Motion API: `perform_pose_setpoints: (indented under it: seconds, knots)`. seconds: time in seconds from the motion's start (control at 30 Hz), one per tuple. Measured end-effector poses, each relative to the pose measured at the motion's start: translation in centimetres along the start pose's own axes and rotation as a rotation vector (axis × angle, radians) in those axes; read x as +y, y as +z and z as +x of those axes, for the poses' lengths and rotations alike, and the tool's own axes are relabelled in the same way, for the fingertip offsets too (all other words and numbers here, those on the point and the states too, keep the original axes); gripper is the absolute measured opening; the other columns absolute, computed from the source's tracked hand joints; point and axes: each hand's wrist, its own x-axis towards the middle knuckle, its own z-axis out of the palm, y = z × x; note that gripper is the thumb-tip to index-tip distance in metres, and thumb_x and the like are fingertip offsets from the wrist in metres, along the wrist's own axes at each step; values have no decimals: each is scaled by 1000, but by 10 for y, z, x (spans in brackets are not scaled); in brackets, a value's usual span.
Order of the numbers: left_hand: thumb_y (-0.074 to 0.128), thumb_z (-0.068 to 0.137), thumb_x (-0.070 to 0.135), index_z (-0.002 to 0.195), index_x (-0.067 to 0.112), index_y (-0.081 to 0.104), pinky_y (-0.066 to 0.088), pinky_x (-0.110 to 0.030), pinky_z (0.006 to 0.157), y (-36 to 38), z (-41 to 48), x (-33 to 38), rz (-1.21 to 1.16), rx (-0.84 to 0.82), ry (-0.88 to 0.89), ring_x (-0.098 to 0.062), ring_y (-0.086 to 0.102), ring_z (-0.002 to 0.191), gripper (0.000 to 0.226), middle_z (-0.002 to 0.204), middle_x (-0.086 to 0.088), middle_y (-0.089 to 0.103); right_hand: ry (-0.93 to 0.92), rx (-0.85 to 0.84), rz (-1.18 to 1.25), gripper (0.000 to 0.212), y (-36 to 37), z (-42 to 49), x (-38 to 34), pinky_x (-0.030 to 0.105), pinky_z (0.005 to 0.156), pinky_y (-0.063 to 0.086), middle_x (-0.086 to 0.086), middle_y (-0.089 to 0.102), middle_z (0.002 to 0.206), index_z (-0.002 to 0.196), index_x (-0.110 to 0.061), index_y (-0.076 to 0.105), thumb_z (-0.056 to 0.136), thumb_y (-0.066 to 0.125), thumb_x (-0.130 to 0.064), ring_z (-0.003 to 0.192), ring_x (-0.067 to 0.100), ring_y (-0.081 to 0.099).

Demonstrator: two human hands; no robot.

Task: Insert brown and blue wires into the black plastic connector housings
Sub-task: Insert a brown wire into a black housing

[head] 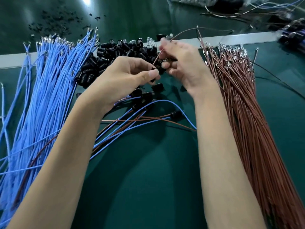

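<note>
- Head view, grip: left hand pinched one black housing between thumb and fingers; right hand, blurred, pinched a single brown wire whose lower end met the housing; whether the terminal had entered could not be told
- Head view, risks (judged): terminal might miss the cavity or bend if pushed at a slant; the wire's free loop, arching over the right hand, might snag the brown wire bundle; the housing might slip into the pile of loose housings
- Head view, surroundings: blue wire bundle to the left; finished leads on the green mat between the forearms; pale rail beyond
- Head view, obstruction: none seen between wire end and housing; loose housings crowded just behind the hands
</note>
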Motion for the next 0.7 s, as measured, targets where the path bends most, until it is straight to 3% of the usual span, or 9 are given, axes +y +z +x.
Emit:
perform_pose_setpoints:
  seconds: [0.1, 0.23, 0.37, 0.57, 0.7]
  knots:
    - [61, 90, 13, 95, 8, 65, 49, -21, 85, 0, 1, -1, -37, 16, -11, -8, 61, 83, 8, 89, -4, 69, -40, -124, -203, 17, 6, -5, 4, 12, 46, 39, -4, 59, 63, 78, -15, 58, 95, 57, -14, 48, 1, 52]
    - [66, 88, 12, 84, 18, 60, 52, -29, 88, -10, 4, -8, 20, 126, -60, -11, 68, 79, 9, 91, -10, 71, -127, 42, -43, 16, 12, -2, 5, 15, 47, 46, 4, 62, 66, 84, -11, 49, 100, 47, -12, 48, 7, 61]
    - [71, 83, 11, 82, 19, 60, 54, -24, 81, -17, 5, -12, 35, 159, -47, -5, 67, 66, 13, 77, -3, 69, -181, -33, 42, 12, 11, -2, 9, 17, 55, 51, 4, 67, 68, 85, -9, 51, 95, 55, -4, 58, 12, 66]
    - [75, 80, 18, 81, 25, 64, 53, -37, 90, -16, 6, -13, 96, 192, -13, -13, 67, 75, 13, 78, -2, 70, -216, -138, -73, 14, 16, -5, 10, 24, 67, 55, 5, 69, 73, 81, -9, 56, 88, 63, 1, 62, 10, 64]
    - [76, 79, 19, 82, 25, 66, 53, -38, 91, -16, 6, -13, 115, 203, 17, -11, 66, 77, 12, 80, 3, 70, -223, -131, -87, 14, 17, -5, 11, 19, 63, 53, 1, 69, 69, 78, -9, 59, 85, 67, 1, 61, 8, 63]
